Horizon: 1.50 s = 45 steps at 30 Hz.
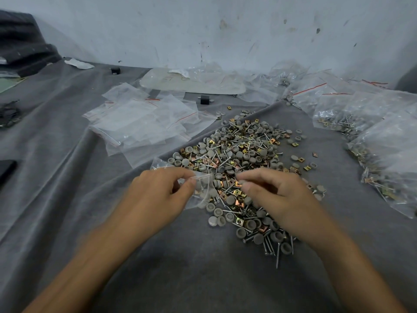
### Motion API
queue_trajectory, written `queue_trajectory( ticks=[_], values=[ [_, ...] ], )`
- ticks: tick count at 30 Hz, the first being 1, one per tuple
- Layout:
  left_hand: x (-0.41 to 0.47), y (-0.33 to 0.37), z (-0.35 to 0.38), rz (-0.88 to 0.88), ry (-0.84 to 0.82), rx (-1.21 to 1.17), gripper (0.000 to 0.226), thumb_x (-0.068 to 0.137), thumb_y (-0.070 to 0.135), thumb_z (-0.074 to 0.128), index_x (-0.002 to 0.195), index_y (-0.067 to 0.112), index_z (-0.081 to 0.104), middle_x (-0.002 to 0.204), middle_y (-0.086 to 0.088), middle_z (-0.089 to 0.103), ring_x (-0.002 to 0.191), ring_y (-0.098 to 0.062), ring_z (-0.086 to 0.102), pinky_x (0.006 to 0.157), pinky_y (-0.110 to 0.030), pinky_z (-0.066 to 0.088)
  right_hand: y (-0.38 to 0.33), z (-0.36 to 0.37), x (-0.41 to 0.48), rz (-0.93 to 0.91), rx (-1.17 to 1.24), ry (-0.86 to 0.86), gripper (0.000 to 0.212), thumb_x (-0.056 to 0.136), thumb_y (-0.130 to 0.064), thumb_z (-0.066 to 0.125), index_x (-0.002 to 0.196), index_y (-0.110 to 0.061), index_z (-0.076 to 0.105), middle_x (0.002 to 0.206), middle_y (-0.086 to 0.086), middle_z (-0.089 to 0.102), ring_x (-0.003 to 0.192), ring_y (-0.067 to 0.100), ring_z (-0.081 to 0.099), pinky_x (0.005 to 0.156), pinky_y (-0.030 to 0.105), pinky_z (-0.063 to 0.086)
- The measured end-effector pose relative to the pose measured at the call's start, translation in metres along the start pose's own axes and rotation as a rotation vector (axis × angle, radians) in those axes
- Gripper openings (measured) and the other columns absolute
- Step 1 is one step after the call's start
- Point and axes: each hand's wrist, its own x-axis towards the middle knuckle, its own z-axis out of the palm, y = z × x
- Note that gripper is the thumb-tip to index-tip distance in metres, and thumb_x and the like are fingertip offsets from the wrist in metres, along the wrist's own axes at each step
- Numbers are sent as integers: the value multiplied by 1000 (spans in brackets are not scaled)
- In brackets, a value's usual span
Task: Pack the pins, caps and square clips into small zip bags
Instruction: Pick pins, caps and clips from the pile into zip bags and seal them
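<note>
Bag-filling under way!
Left hand [155, 190] pinches the small zip bag [204, 196] by its mouth at 8 o'clock of the parts pile [239, 150]. Right hand [270, 190] hovers beside it, fingertips bunched; too blurred to tell whether they hold a piece. Next, probably: feed parts cleanly into that narrow opening.

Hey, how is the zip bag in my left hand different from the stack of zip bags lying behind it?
The held zip bag is pinched by the left hand; the stack of zip bags lies flat on the grey cloth. The held zip bag seems to hold grey caps and looks crumpled; the stack looks empty and smooth. Both are clear plastic.
</note>
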Motion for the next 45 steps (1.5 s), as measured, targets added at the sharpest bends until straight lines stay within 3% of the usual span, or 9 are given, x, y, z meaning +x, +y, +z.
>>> queue_trajectory(
  ticks=[3,6,11,14,17,21,26,34,45],
  values=[
    [0,1,1,-1,-22,-54,22,98,46,51,103,45,72,65,20,66,65,0,62,64,-31,48,-11,27,-1,-23,190,-90,13,91,-17,74,97,-27,72,89,-9,74,78,3,70,66,16,52],
    [0,2,2,10,-91,-161,24,93,44,50,101,45,73,66,7,69,62,-9,65,65,-39,54,-13,50,0,-34,128,-94,12,88,-19,75,89,-26,66,84,-8,71,75,7,67,66,22,52],
    [2,1,1,-2,-96,-250,31,84,44,46,105,56,67,63,11,67,55,-5,59,59,-31,49,-16,49,-1,-129,128,-63,17,96,-21,66,103,-35,73,90,-19,72,73,0,65,62,15,47],
    [3,-3,1,-32,-58,-264,28,83,48,46,104,58,63,64,8,68,57,-8,61,62,-31,51,-9,25,2,-103,71,67,15,97,-25,66,103,-36,73,80,-11,72,60,14,61,52,35,48],
    [3,-3,2,-39,-56,-267,27,84,49,45,103,59,61,64,6,68,56,-9,60,65,-35,52,7,3,5,-47,-235,130,15,97,-28,64,105,-38,72,92,-18,70,79,5,65,64,24,53],
    [3,-3,1,-41,-61,-270,27,84,49,46,103,60,61,64,8,68,55,-7,60,63,-33,52,22,-8,7,61,-567,19,21,99,-32,58,117,-35,68,112,-17,58,109,10,52,90,35,45],
    [1,-3,-1,-24,-61,-256,23,88,47,48,103,58,63,65,8,69,54,-8,61,58,-30,50,23,-11,5,105,-591,-132,42,99,-38,54,141,-36,53,120,-19,43,117,6,37,97,30,38],
    [1,-2,-2,-19,-65,-246,23,90,46,47,104,58,61,65,6,69,57,-14,63,62,-36,54,19,-24,2,134,-575,-192,40,94,-26,65,132,-36,58,125,-18,45,119,4,46,103,27,41],
    [1,-1,1,-63,-60,-232,21,99,31,55,97,41,73,64,4,69,51,-4,56,58,-29,46,18,-21,5,168,-635,-191,46,92,-48,65,135,-39,53,127,-16,43,120,8,42,102,32,41]
  ],
)
